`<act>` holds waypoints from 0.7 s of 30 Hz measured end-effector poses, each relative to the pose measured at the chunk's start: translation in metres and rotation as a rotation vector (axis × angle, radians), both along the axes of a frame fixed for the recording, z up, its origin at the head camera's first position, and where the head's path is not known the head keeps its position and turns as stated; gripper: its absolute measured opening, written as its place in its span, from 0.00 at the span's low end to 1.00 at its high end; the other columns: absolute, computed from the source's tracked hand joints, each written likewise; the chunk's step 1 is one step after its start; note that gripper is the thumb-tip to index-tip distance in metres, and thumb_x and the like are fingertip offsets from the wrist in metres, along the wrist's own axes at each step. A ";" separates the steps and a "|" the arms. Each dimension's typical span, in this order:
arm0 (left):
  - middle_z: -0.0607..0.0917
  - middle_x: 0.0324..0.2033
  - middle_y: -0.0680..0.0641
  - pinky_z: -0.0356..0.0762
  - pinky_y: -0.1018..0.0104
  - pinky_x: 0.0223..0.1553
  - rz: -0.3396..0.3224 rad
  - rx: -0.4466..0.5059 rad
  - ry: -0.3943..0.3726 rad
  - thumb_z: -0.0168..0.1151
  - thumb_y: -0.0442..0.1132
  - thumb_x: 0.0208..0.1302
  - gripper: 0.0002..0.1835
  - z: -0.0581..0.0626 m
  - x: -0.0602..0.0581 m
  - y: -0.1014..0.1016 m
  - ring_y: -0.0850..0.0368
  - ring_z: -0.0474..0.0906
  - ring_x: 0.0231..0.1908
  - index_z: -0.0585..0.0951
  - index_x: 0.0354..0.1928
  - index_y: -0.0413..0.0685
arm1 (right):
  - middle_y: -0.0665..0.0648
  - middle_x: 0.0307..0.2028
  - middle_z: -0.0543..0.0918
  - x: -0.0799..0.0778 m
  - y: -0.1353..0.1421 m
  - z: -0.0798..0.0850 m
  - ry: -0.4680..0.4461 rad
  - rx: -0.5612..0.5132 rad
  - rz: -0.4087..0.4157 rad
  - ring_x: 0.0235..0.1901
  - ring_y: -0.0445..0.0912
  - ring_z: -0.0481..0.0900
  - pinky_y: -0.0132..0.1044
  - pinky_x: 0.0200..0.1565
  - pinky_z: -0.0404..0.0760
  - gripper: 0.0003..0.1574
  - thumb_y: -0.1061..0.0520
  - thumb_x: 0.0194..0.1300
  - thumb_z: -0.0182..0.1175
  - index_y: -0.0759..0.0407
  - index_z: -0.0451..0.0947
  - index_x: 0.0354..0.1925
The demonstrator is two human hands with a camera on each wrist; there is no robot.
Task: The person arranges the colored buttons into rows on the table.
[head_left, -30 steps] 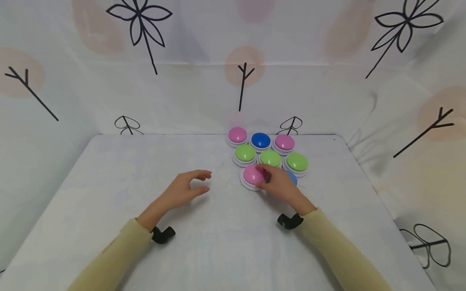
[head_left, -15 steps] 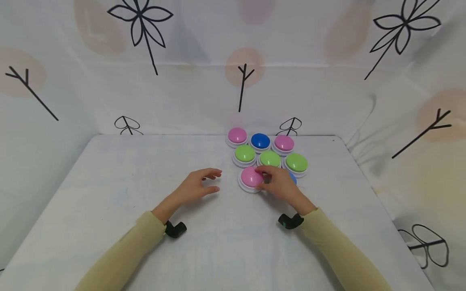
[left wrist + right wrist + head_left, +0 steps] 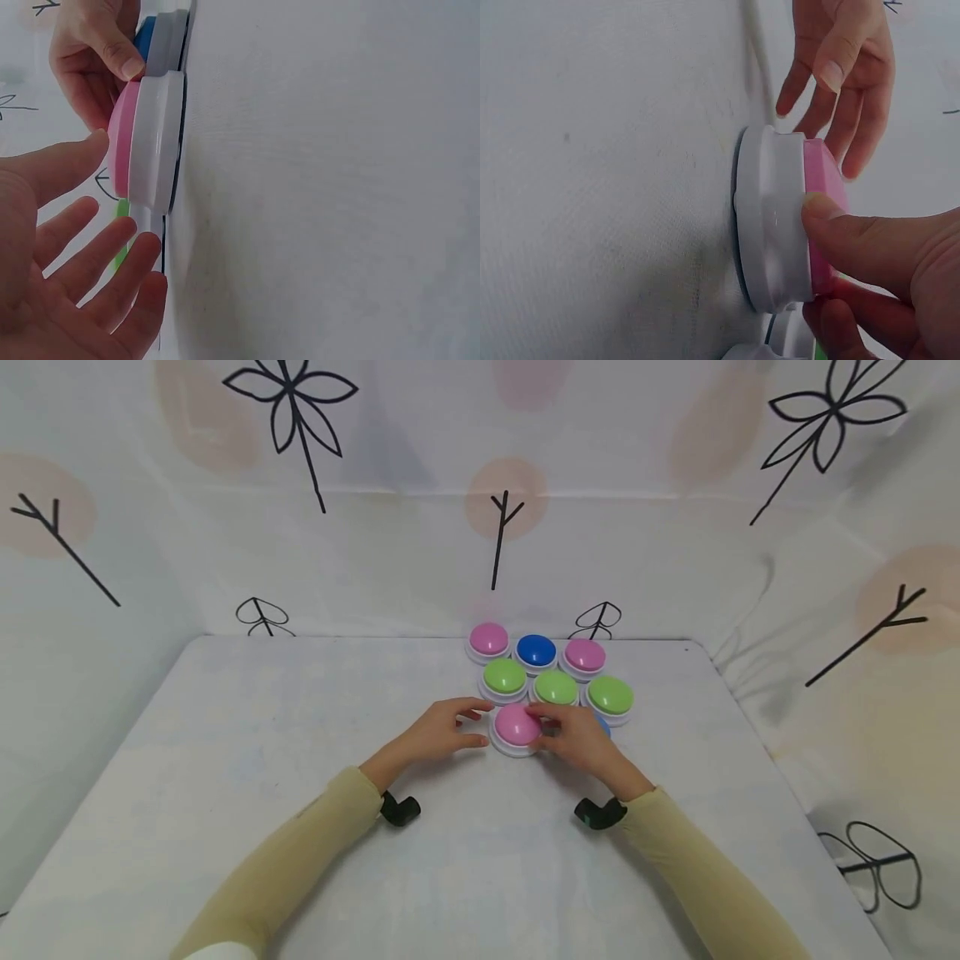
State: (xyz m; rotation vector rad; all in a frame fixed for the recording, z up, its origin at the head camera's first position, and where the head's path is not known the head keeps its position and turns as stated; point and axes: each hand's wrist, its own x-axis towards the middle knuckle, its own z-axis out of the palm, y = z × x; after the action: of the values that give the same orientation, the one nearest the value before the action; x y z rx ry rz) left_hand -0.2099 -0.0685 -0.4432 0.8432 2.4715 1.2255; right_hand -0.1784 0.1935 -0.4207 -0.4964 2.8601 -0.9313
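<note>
A pink dome push button (image 3: 516,725) with a white round base stands at the front of a cluster of buttons on the table. My right hand (image 3: 583,742) grips its right side; in the right wrist view the thumb (image 3: 847,232) presses the pink dome's side and the other fingers lie across from it. My left hand (image 3: 431,732) is just left of the same button, thumb and fingers spread apart around its near side. In the left wrist view the left palm (image 3: 45,285) holds nothing. A light blue button (image 3: 603,727) is mostly hidden behind the right hand.
Behind the front button sit green buttons (image 3: 505,677) in a row, the middle one (image 3: 557,687) partly covered by the right hand. Farther back are two pink buttons (image 3: 489,638) and a dark blue one (image 3: 537,650). A patterned cloth (image 3: 390,560) rises along the table's back edge.
My left hand has moved right and slightly away from me, up to the front pink button. That button shifted slightly left and nearer at first; the right hand stays on it.
</note>
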 end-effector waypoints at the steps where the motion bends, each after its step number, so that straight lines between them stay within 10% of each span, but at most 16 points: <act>1: 0.78 0.62 0.50 0.73 0.56 0.60 0.001 0.000 -0.003 0.71 0.42 0.63 0.30 0.000 0.000 0.002 0.53 0.75 0.58 0.75 0.67 0.50 | 0.61 0.57 0.81 0.000 0.000 0.000 0.001 -0.001 0.001 0.51 0.55 0.82 0.48 0.53 0.81 0.34 0.60 0.57 0.74 0.58 0.78 0.63; 21: 0.80 0.58 0.51 0.78 0.60 0.53 0.068 0.003 0.018 0.74 0.39 0.59 0.29 0.003 0.010 -0.007 0.54 0.78 0.52 0.78 0.63 0.51 | 0.60 0.57 0.82 0.009 -0.025 -0.011 0.026 -0.155 0.006 0.54 0.56 0.80 0.49 0.54 0.81 0.30 0.60 0.58 0.73 0.59 0.80 0.60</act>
State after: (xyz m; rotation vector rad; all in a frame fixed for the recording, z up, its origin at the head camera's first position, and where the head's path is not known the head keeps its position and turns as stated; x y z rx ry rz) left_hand -0.1996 -0.0756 -0.4402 0.7803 2.5327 1.2492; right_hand -0.1690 0.1683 -0.4315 -0.5352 2.8207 -1.1606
